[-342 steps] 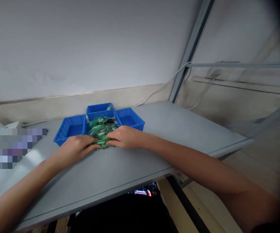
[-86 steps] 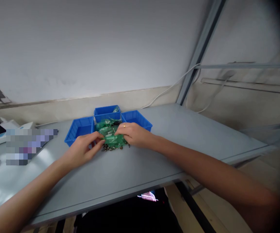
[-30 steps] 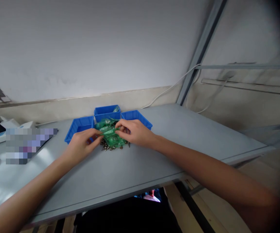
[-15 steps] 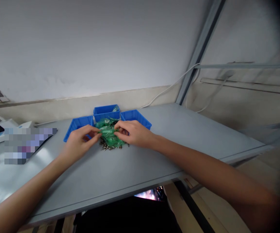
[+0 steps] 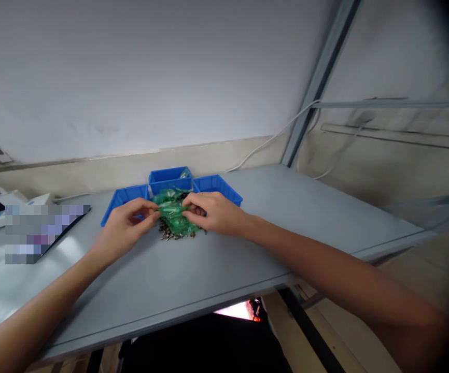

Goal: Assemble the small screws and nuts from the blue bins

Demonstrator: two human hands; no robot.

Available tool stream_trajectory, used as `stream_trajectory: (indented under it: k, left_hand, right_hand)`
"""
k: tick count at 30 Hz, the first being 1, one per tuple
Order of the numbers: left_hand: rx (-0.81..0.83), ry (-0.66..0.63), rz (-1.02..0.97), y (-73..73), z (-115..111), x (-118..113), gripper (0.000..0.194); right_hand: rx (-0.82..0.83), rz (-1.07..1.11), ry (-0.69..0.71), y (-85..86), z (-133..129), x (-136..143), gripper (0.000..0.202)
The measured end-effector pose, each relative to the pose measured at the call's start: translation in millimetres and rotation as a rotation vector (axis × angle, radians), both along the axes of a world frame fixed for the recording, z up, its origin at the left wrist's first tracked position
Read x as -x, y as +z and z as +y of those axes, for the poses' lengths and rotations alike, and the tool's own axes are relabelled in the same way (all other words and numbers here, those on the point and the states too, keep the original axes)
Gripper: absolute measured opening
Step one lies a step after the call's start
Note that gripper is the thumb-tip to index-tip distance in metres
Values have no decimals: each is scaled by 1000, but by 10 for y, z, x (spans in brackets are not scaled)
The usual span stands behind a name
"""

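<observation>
A crumpled green see-through plastic bag [image 5: 173, 211] spans the gap between my two hands. My left hand [image 5: 125, 224] pinches its left edge between thumb and fingers. On the opposite edge, my right hand [image 5: 214, 211] is closed in a similar pinch. Small metal screw-like pieces [image 5: 170, 234] lie in a heap on the table under and around the bag. More green plastic rests behind, up against the bins. Whether the bag has anything inside I cannot make out.
Blue bins stand behind the heap: one at left [image 5: 119, 196], one in the middle [image 5: 162, 182], one at right [image 5: 228, 190]. The middle one holds some clear plastic. A blurred-out flat item [image 5: 49, 233] lies on the grey table [image 5: 216, 264]. A lit screen [image 5: 240, 310] shows below the table edge.
Both hands keep their pinch on the green bag with hardly any movement. The picture on the lit screen below the table has turned brighter.
</observation>
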State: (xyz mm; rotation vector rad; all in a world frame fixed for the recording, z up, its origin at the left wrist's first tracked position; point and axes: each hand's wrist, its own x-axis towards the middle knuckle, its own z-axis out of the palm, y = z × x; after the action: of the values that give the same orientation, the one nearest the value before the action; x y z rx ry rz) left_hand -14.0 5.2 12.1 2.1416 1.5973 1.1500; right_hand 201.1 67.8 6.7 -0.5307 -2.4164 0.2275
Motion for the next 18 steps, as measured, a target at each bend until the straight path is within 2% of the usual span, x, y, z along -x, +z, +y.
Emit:
stream_trajectory:
  k: [18]
  left_hand:
    - [-16, -3, 13, 17, -4, -10, 22]
  right_hand:
    - [3, 3, 9, 2, -8, -4, 10]
